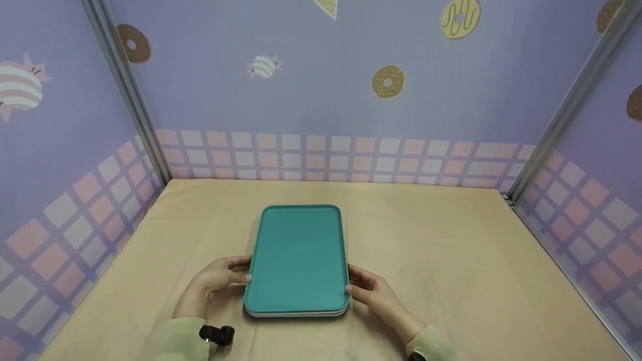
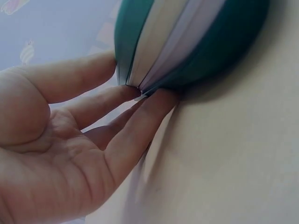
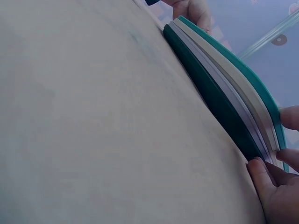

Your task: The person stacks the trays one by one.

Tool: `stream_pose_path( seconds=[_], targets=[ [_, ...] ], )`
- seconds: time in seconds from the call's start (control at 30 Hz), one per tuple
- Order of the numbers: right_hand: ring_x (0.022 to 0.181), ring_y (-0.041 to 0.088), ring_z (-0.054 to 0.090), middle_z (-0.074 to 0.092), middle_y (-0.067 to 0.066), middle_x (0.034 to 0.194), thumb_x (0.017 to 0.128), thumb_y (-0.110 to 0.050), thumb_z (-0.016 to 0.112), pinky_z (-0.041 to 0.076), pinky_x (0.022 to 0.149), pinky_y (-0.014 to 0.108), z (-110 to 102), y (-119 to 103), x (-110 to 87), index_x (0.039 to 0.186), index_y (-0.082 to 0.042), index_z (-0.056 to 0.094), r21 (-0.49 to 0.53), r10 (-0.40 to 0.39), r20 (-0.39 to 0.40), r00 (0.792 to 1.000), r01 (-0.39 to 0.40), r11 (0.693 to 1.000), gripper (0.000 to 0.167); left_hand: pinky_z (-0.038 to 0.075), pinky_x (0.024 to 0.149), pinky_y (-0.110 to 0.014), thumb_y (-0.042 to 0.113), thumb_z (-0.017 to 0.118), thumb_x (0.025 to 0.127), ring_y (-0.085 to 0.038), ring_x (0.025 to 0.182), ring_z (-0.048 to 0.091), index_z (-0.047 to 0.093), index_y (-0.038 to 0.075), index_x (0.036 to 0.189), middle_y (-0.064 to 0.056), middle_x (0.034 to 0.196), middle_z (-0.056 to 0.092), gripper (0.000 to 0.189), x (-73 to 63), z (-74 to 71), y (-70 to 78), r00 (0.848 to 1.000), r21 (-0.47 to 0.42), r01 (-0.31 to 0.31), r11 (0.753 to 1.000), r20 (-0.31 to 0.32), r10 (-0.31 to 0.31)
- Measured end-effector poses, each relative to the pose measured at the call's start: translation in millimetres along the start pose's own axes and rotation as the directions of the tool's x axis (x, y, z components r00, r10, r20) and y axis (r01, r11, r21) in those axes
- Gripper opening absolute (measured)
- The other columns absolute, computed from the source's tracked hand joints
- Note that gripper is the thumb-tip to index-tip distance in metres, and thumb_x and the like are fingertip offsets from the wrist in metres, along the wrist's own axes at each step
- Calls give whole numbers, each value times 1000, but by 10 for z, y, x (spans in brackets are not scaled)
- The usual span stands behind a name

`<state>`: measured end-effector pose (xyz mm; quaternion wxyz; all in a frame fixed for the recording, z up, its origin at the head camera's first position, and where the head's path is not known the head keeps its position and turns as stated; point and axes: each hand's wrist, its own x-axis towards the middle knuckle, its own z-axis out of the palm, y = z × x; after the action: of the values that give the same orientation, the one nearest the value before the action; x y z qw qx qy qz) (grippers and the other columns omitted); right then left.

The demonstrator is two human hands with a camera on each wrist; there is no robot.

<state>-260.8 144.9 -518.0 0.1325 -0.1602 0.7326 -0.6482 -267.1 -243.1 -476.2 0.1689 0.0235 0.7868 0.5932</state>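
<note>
A stack of shallow rectangular trays with rounded corners lies on the table, its teal top tray [image 1: 300, 255] facing up. From the side, a cream tray [image 2: 155, 39], a lilac tray [image 2: 189, 39] and a dark green bottom tray [image 3: 212, 95] show below the teal one. My left hand [image 1: 220, 275] grips the stack's left edge, thumb at the top tray's rim and fingers lower along the side. Opposite it, my right hand [image 1: 375, 295] holds the right edge the same way, with a fingertip down by the bottom tray in the right wrist view.
A cream cloth [image 1: 451, 260] covers the table. Purple panels with printed sweets and a pink-white check form a back wall [image 1: 311, 100] and two side walls, joined by grey metal posts [image 1: 133, 100] at the corners.
</note>
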Motion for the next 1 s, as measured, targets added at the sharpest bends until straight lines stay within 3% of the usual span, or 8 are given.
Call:
stream_pose_path(
  seconds=[0.2,0.57,0.73,0.87,1.0],
  targets=[
    [142,36,49,47,26,156,101,-23,68,52,108,28,-14,5,16,156,4,37,7,17,14,1000,-17,1000,68,46,116,-51,-1,69,93,-50,147,37,35,-13,153,-34,157,39,70,8,-3,19,1000,34,-18,999,9,18],
    [142,33,50,49,23,154,98,-24,70,52,109,32,-36,-30,45,155,2,40,31,68,3,998,-68,997,69,55,104,-37,-5,68,92,-48,145,41,34,-15,152,-35,157,38,69,27,25,32,1000,8,-7,1000,-5,7],
    [133,23,57,46,23,158,104,-28,63,55,101,34,-80,-124,14,157,1,38,103,168,-10,986,-166,981,65,56,104,-41,-7,67,91,-49,142,44,34,-17,151,-36,155,39,69,20,55,84,1000,29,-11,1000,-17,11],
    [125,23,63,47,22,157,107,-30,56,58,94,33,-173,-244,39,158,-1,36,140,230,-78,970,-217,966,62,55,105,-51,-3,62,96,-50,137,49,30,-15,154,-39,152,41,66,-1,94,206,997,70,19,997,-76,-14],
    [130,39,60,45,26,157,108,-28,54,58,98,43,-319,-366,147,159,0,32,40,171,-172,970,-166,985,62,50,110,-56,9,53,105,-52,139,47,28,-13,155,-39,152,41,61,0,158,388,978,203,38,979,-208,5]
  ],
)
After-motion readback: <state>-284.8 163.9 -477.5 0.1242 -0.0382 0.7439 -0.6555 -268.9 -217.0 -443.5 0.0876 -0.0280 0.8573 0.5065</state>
